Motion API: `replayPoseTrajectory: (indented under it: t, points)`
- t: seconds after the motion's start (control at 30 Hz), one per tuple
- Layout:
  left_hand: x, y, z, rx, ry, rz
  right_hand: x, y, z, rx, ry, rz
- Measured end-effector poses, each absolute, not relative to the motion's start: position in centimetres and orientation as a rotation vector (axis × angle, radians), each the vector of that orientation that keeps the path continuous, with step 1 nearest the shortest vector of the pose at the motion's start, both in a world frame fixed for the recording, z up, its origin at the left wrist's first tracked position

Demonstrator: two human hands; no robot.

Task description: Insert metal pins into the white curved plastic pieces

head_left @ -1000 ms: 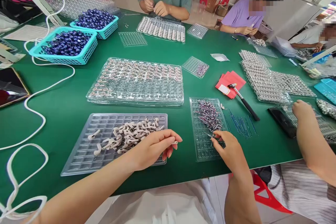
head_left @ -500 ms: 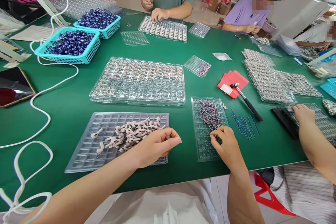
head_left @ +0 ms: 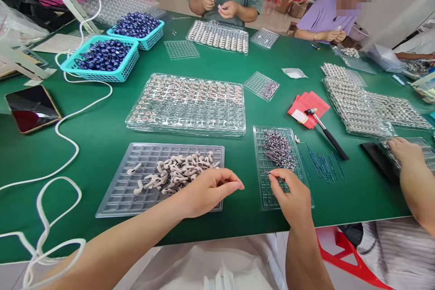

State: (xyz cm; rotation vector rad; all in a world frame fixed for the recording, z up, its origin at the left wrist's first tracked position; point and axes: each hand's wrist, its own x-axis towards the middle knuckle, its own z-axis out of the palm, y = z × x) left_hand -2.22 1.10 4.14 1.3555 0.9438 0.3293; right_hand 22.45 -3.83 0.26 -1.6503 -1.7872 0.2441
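My left hand (head_left: 214, 190) hovers at the right edge of a grey compartment tray (head_left: 115, 199). Its thumb and fingers are pinched together, and what they hold, if anything, is hidden. A heap of white earbud shells (head_left: 180, 170) lies in that tray, partly behind the hand. Over the left side of a narrow clear tray (head_left: 268, 195), my right hand (head_left: 294, 195) has thumb and forefinger closed in a pinch; anything between the tips is too small to name. Just beyond it, small parts with thin purplish wires (head_left: 278, 147) are piled in the clear tray.
Stacked clear trays (head_left: 186, 120) with round-topped parts stand farther back. Blue baskets (head_left: 124, 72) of dark glossy pieces are at left, near a phone (head_left: 33, 108) and white cable (head_left: 76, 145). A hammer (head_left: 328, 136) rests on red packets (head_left: 319, 99). A neighbour's hand (head_left: 406, 152) reaches in from the right.
The view has swung slightly left. My right hand has shifted from the wire pile towards my left hand, which keeps its pinch. The person opposite has lifted a hand off their tray.
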Motion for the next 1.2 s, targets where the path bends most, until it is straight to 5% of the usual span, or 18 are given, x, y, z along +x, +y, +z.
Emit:
replayPoseTrajectory:
  t: [0.33,1.2]
  points:
    - [-2.8,0.9,3.9,1.297,0.889,0.525,17.7,-3.8,1.7,-1.106,-1.998,0.338]
    - [-3.5,0.7,2.8,1.732,1.023,0.618,16.5,-3.0,0.4,-1.134,-2.003,0.42]
